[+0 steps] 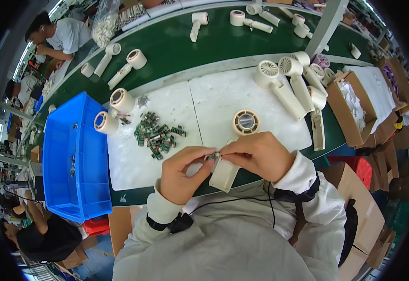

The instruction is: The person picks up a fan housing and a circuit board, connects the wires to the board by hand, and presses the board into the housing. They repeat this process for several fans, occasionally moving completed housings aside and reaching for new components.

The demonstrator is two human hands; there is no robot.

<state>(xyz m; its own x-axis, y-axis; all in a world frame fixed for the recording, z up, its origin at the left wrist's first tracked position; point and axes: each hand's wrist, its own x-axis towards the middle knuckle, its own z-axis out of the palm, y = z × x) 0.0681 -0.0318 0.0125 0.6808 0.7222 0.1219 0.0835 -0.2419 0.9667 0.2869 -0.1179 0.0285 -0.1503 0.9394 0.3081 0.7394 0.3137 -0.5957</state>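
A small green circuit board [212, 156] is pinched between the thumb and forefinger of my left hand [182, 172]. My right hand [263, 157] is closed too, its fingertips pressed together at the board's right edge; what they grip is too small to make out. Beneath both hands lies the cream handle [224, 176] of a handheld fan, partly covered by my right fingers. Its round fan head [246, 122] faces up just beyond them. Left of centre, a loose pile of green circuit boards [156, 133] lies on the white foam sheet [134, 171].
A blue bin [80, 193] stands at the left, two fan heads [122, 100] beside it. Several fans [286, 98] lie at the right, near a cardboard box [347, 119] of white pieces. More fans rest on the green belt [167, 56] behind. Other people [68, 35] sit at the left.
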